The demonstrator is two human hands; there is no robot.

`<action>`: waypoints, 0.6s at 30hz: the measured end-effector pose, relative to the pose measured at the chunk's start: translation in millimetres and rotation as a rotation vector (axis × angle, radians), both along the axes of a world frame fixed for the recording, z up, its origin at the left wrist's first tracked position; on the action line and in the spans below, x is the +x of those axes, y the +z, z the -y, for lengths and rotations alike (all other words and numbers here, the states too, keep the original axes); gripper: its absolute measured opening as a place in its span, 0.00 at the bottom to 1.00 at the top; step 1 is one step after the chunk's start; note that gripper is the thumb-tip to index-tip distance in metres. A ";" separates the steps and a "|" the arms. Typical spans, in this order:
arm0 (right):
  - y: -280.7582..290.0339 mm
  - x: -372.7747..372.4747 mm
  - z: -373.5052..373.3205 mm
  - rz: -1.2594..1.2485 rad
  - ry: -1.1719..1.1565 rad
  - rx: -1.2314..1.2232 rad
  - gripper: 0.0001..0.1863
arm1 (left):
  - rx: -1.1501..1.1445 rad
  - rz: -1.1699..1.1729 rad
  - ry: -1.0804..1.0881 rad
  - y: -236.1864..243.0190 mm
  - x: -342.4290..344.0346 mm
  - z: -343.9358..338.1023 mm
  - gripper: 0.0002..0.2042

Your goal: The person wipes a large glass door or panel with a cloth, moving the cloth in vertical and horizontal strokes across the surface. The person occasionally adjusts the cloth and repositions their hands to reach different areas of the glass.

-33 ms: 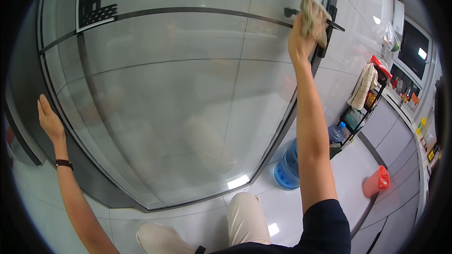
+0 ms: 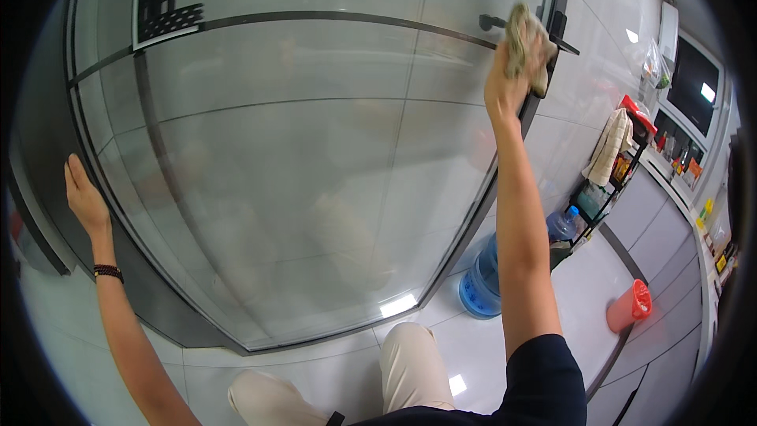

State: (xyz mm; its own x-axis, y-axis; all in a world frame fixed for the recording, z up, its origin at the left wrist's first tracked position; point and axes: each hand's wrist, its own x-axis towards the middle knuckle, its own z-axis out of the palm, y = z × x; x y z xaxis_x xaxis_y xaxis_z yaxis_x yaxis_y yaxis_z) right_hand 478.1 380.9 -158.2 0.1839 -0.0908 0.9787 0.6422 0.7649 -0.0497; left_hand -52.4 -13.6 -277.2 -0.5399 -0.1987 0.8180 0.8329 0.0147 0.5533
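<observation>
My right hand (image 2: 507,91) is closed on a crumpled beige-green cloth (image 2: 517,39), slightly blurred, near the upper right edge of a glass door (image 2: 315,158). Close by that hand are the door's dark handle (image 2: 566,46) and the thin dark bar across the glass. Over at the left, my left hand (image 2: 87,201) lies with fingers stretched out against the dark grey door frame (image 2: 150,284). A dark beaded bracelet (image 2: 109,271) circles that wrist. The fingertips inside the cloth are partly hidden.
Behind my right forearm stands a large blue water bottle (image 2: 479,288). Farther right are a black rack (image 2: 601,197) with a cream towel (image 2: 609,146), a red bin (image 2: 629,308) on the tiled floor, and a counter (image 2: 662,170) bearing bottles under a window.
My right hand and the cloth have come down a little along the door's right edge. My left hand stays at the frame.
</observation>
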 end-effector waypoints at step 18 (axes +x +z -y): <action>-84.9 -321.5 281.5 0.645 0.475 0.159 0.29 | -0.032 0.016 -0.091 3.7 20.7 -11.4 0.30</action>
